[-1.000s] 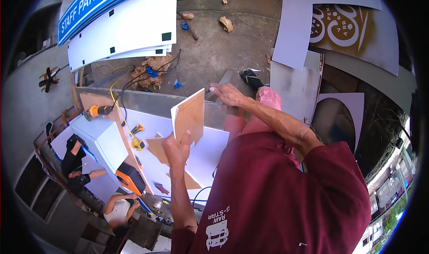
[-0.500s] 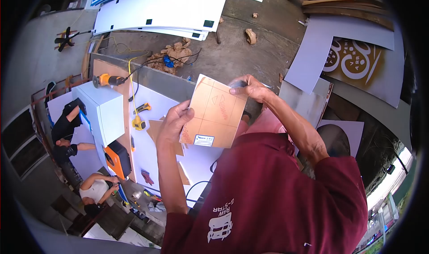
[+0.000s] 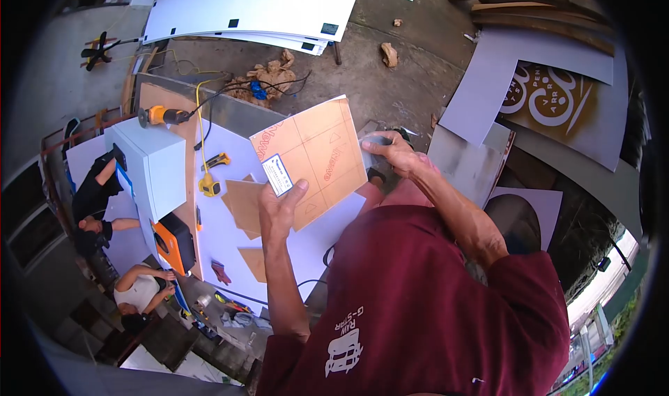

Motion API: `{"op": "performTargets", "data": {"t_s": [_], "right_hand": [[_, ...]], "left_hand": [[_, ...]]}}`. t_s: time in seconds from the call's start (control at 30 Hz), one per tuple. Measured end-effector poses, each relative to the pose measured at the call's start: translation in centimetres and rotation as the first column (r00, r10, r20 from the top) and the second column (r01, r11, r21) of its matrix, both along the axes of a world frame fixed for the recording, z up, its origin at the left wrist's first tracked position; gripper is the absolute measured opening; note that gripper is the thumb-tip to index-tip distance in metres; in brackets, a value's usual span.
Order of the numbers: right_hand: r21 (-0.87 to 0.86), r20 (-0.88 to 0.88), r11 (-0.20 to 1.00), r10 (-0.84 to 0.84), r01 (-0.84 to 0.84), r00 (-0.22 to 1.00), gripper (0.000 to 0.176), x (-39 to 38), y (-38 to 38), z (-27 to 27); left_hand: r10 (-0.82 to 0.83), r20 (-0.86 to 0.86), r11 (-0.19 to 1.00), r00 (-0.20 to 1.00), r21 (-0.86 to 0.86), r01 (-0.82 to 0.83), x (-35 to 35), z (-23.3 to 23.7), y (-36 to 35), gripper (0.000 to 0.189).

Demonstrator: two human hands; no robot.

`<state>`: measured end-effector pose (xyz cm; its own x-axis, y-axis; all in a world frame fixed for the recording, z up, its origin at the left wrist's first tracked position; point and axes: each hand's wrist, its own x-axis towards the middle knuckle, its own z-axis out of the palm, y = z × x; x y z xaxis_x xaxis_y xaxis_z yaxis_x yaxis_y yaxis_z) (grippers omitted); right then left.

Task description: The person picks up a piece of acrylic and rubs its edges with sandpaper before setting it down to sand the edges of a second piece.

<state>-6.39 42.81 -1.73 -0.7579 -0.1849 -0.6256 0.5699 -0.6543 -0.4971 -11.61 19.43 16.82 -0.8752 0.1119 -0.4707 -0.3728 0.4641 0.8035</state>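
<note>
Panel (image 3: 317, 152), faced in brown with red printing and a white-and-blue label, is held in the air near the centre of the frame, between two bare hands. It lies up and to the right of the left hand (image 3: 279, 208), which grips its lower-left edge, thumb on the brown face and fingers behind. The right hand (image 3: 396, 152) is close beside its right edge, pinching a small dark-grey flat piece (image 3: 378, 140) between thumb and fingers; whether that piece touches the panel I cannot tell. The panel looks nearly square, its slightly longer direction rising from lower left to upper right, so the left hand is the one on it and the right is nearest the far side.

Below and left is a white work surface (image 3: 233, 148), with brown offcuts (image 3: 244, 201), a yellow-and-black tool (image 3: 209, 185) and, at its left, an orange power tool (image 3: 166, 115) on a wooden strip. Concrete floor (image 3: 369, 68) fills the upper centre, with crumpled brown paper (image 3: 279, 75) on it. White panels (image 3: 251, 12) lie along the top. Two other people, one in dark clothes (image 3: 94, 194), one in a white top (image 3: 139, 290), are at the left edge and lower left.
</note>
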Motion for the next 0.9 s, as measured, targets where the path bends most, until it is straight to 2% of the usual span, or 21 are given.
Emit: {"op": "performTargets", "data": {"t_s": [0.07, 0.1, 0.13, 0.17, 0.27, 0.3, 0.4, 0.5, 0.6, 0.63, 0.73, 0.77, 0.83, 0.87, 0.9], "right_hand": [[0.244, 0.010, 0.969, 0.019, -0.021, 1.000, 0.038, 0.3, 1.5, -0.3], [0.370, 0.007, 0.929, 0.012, -0.014, 1.000, 0.042, 0.0, 2.8, 0.8], [0.489, 0.007, 0.872, 0.003, -0.006, 1.000, 0.045, -0.1, 3.8, 1.2], [0.644, -0.046, 0.765, 0.044, -0.004, 0.998, 0.052, 0.0, 4.5, -0.2], [0.715, -0.203, 0.683, -0.002, 0.150, 0.979, 0.048, -1.0, 4.6, 0.3], [0.759, -0.239, 0.631, 0.042, 0.159, 0.970, 0.046, -1.4, 4.0, 0.2], [0.750, -0.296, 0.643, 0.113, 0.157, 0.949, 0.048, -2.2, 1.9, 1.8], [0.673, -0.392, 0.731, 0.228, 0.109, 0.892, 0.051, -2.1, -0.9, 1.7], [0.696, -0.535, 0.685, 0.294, 0.215, 0.792, 0.054, -1.7, -3.2, 1.6], [0.620, -0.500, 0.776, 0.282, 0.111, 0.819, 0.057, -1.5, -2.5, 1.9], [0.607, -0.556, 0.774, 0.249, 0.183, 0.793, 0.055, -1.6, -3.2, 4.5], [0.571, -0.644, 0.779, 0.229, 0.259, 0.730, 0.054, -1.8, -3.6, 6.0], [0.497, -0.708, 0.820, 0.194, 0.283, 0.679, 0.053, -2.5, -3.2, 8.8], [0.456, -0.738, 0.840, 0.171, 0.295, 0.653, 0.052, -2.7, -3.2, 9.4], [0.458, -0.717, 0.842, 0.158, 0.287, 0.679, 0.052, -2.7, -3.5, 7.2]], "left_hand": [[-0.127, 0.005, 0.980, 0.992, -0.151, 0.127, -0.7, 0.9, -0.7, 0.033], [-0.227, -0.058, 0.942, 0.972, -0.267, 0.203, -0.8, 1.1, -0.6, 0.030], [-0.284, -0.056, 0.905, 0.957, -0.345, 0.249, -0.7, 1.2, -0.3, 0.030], [-0.344, -0.050, 0.859, 0.938, -0.421, 0.293, -0.7, 1.1, 0.2, 0.029], [-0.487, 0.000, 0.729, 0.873, -0.550, 0.407, -1.2, -0.5, 0.5, 0.029], [-0.527, 0.022, 0.687, 0.850, -0.578, 0.441, -1.6, -1.2, 0.4, 0.029], [-0.440, 0.050, 0.778, 0.897, -0.477, 0.408, -2.0, -1.4, 0.5, 0.029], [-0.520, 0.024, 0.727, 0.854, -0.512, 0.457, -1.9, -1.4, 0.5, 0.026], [-0.496, -0.014, 0.761, 0.868, -0.489, 0.426, -1.6, -1.9, 0.8, 0.023], [-0.515, -0.028, 0.746, 0.857, -0.508, 0.432, -1.5, -2.0, 0.8, 0.023], [-0.552, -0.036, 0.709, 0.833, -0.545, 0.447, -1.6, -2.1, 0.9, 0.021], [-0.549, -0.014, 0.702, 0.836, -0.551, 0.451, -1.6, -2.0, 1.1, 0.021], [-0.540, 0.001, 0.699, 0.841, -0.557, 0.449, -1.5, -2.0, 1.4, 0.020], [-0.537, -0.005, 0.700, 0.843, -0.560, 0.443, -1.3, -1.9, 1.5, 0.020], [-0.534, -0.014, 0.703, 0.845, -0.562, 0.435, -1.3, -1.8, 1.5, 0.020]]}}
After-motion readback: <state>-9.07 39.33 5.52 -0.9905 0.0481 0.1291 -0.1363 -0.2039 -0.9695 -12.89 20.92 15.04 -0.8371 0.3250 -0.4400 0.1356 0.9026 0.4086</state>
